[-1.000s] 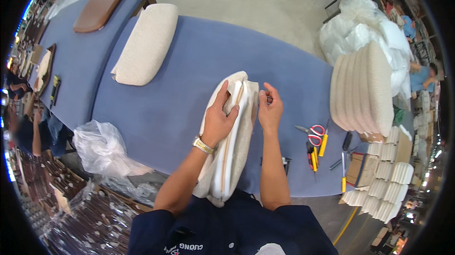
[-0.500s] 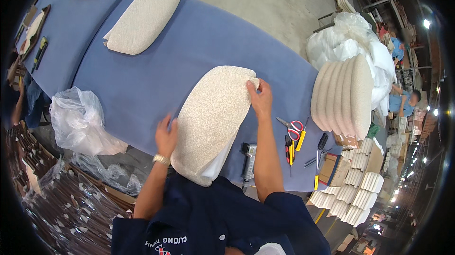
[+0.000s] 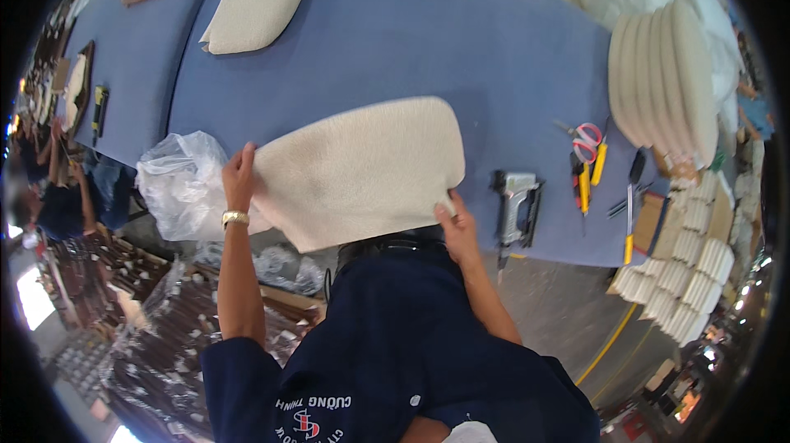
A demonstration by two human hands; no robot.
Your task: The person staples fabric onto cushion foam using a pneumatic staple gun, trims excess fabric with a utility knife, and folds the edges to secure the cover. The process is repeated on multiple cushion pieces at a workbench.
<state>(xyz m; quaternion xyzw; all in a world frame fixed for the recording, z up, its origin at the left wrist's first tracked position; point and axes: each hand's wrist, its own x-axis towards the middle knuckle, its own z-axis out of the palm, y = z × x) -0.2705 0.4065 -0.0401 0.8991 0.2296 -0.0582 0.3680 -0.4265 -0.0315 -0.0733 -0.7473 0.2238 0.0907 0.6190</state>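
At the blue tabletop's [image 3: 395, 32] near edge, our left hand [image 3: 239, 177] and right hand [image 3: 455, 225] pinch opposite ends of a cream upholstered seat pad [image 3: 362, 167], a staple gun [image 3: 517, 204] lying beside it.

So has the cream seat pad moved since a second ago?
Yes. The cream seat pad, then folded on edge left of the scissors, now lies flat, swung left, held by the left hand and right hand.

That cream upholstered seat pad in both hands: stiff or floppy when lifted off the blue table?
Probably stiff: the cream upholstered seat pad keeps its shape though it overhangs the blue table. Likely light, since the left hand and right hand grip only its edges. The textured fabric seems unlikely to slip.
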